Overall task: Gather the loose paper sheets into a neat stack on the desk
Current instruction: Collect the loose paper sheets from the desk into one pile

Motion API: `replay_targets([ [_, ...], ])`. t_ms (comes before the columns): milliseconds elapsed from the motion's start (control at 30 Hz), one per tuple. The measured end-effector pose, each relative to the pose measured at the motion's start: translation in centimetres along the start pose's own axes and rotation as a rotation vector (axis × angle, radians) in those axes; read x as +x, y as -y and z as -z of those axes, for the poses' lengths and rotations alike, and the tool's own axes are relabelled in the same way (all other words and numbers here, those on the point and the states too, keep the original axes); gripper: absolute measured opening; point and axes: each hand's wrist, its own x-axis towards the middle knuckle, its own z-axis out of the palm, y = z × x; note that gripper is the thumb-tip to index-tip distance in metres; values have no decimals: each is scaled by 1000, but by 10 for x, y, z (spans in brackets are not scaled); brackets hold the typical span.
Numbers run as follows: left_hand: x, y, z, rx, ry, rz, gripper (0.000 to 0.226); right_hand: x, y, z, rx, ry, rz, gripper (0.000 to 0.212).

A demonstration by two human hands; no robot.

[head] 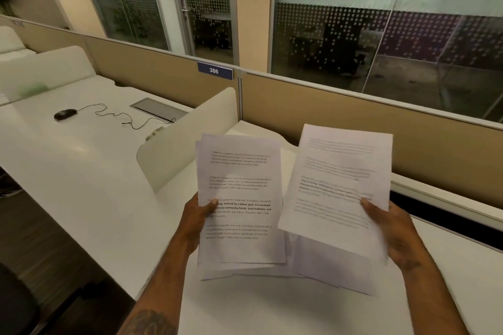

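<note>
Both hands hold sheets: left hand (197, 216) one bundle (241, 198), right hand (392, 228) another (337, 185).

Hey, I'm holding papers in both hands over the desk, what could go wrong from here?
1. The left hand pinches its bundle by one edge; the fanned lower sheets could slip out.
2. The right hand holds its sheets tilted and blurred with motion, so merging them may crumple corners.
3. More sheets on the desk below lie askew and could be missed.

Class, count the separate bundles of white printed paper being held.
2: left bundle of white printed paper in the left hand; right bundle in the right hand. Sheets beneath are partly hidden.
</note>
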Motion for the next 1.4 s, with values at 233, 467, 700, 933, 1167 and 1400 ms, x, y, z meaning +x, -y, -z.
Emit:
replay_targets([
  [233,-1,-3,-4,-46,62,17,36,-8,-36,-113,-116,104,-46,34],
  [467,-2,0,-3,-50,74,56,57,-10,-63,-173,-229,109,-31,29],
  [700,4,8,13,33,-10,-7,33,6,-74,-138,-361,-171,1,33],
  [933,7,9,47,-6,-67,0,28,-18,-146,-12,-1061,-674,-529,67],
  [1167,5,15,49,-10,-64,14,24,-12,-136,1,-533,-777,-472,43],
  [1400,9,6,42,-9,-55,-7,26,-28,-74,-48,-995,-838,580,26],
])
